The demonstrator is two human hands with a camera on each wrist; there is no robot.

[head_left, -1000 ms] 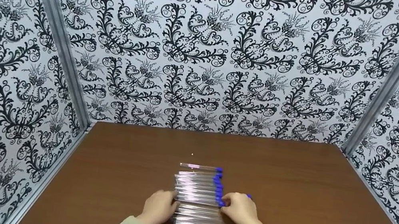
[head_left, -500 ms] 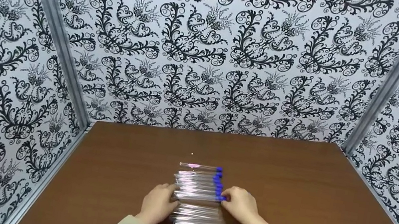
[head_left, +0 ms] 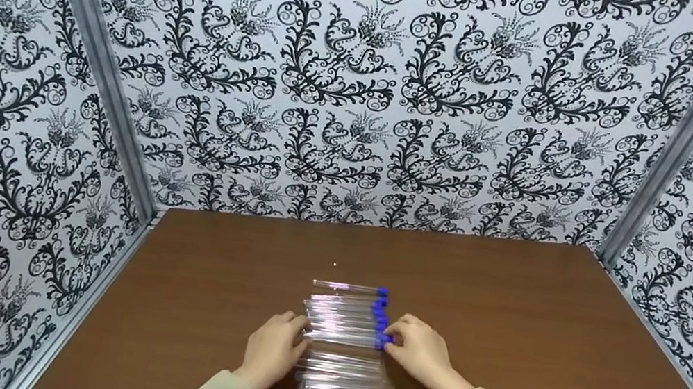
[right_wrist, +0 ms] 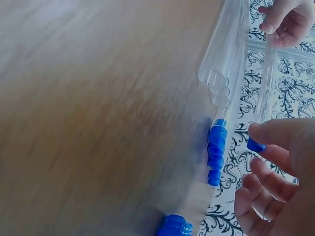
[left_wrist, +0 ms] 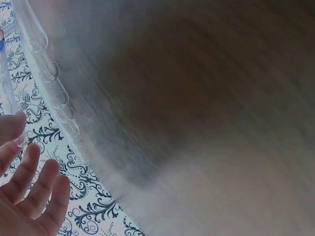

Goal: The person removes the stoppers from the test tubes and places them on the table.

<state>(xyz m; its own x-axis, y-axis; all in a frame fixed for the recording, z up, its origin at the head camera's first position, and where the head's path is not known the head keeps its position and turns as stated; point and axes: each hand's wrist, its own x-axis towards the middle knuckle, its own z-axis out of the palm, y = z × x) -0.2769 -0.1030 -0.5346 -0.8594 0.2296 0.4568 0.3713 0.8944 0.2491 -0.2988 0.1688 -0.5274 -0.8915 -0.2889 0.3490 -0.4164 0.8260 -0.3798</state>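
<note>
A clear test tube (right_wrist: 265,88) with a blue cap (right_wrist: 255,144) is held level between both hands, above the table. My left hand (head_left: 273,350) pinches its rounded end between thumb and index finger, the other fingers loosely bent. At the opposite end my right hand (head_left: 422,352) pinches the blue cap with thumb and fingers. Beneath and beyond lies a row of capped test tubes (head_left: 337,311), their blue caps to the right. Nearer the person, several uncapped test tubes (head_left: 344,377) lie side by side, open mouths (right_wrist: 216,78) to the right.
Everything lies on a brown wooden table (head_left: 207,270). Loose blue caps (right_wrist: 174,226) sit beside the right hand, hidden behind it in the head view. One capped tube (head_left: 345,286) lies slightly apart at the far end of the row. Patterned panels (head_left: 337,80) surround the table.
Both hands have moved a little away from the person, carrying the capped test tube from beside the uncapped tubes toward the near end of the capped row.
</note>
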